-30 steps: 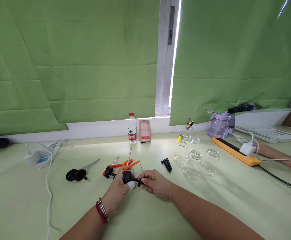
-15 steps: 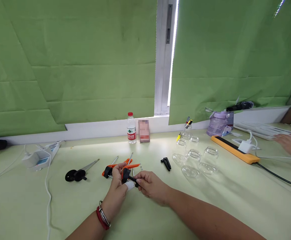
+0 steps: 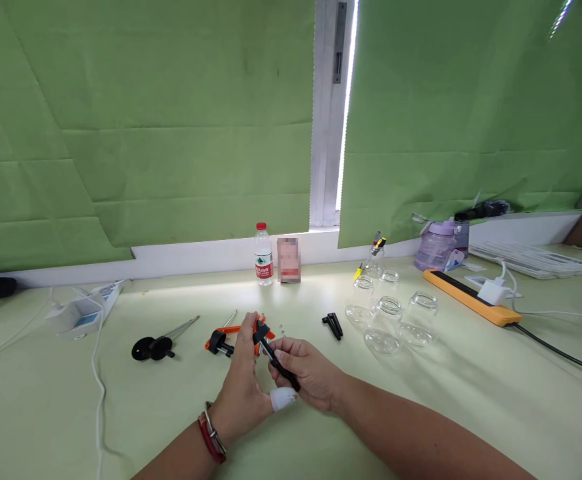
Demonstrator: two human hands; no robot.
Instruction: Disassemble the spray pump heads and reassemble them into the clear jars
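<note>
Your left hand [image 3: 243, 387] and your right hand [image 3: 305, 370] meet over the middle of the pale green table [image 3: 421, 413], near its front edge. Together they hold a slim black rod-shaped part [image 3: 277, 355], which runs on a slant from a thicker black head near your left fingertips down to your right palm. Your left hand stands edge-up, fingers raised against the head end of the part; its thumb, wrapped in white tape [image 3: 282, 398], lies under the rod. A red band and a metal bangle [image 3: 212, 440] circle the left wrist. Your right hand is curled round the lower end of the rod, fingers closed on it.

Just behind your hands lie orange-handled pieces [image 3: 231, 331] with a black cap and thin metal rods; the exact way they overlap cannot be told. Further left, apart from them, rests a black disc-shaped assembly [image 3: 151, 347] with a metal pin. To the right of your hands lies a small black clip-like part [image 3: 333, 325], and beyond it stands a cluster of clear glass jars [image 3: 393, 315].

At the back wall stand a water bottle [image 3: 263, 256] and a small card [image 3: 289, 260]. An orange power strip [image 3: 471, 297] lies far right, a white one [image 3: 83, 308] far left.
</note>
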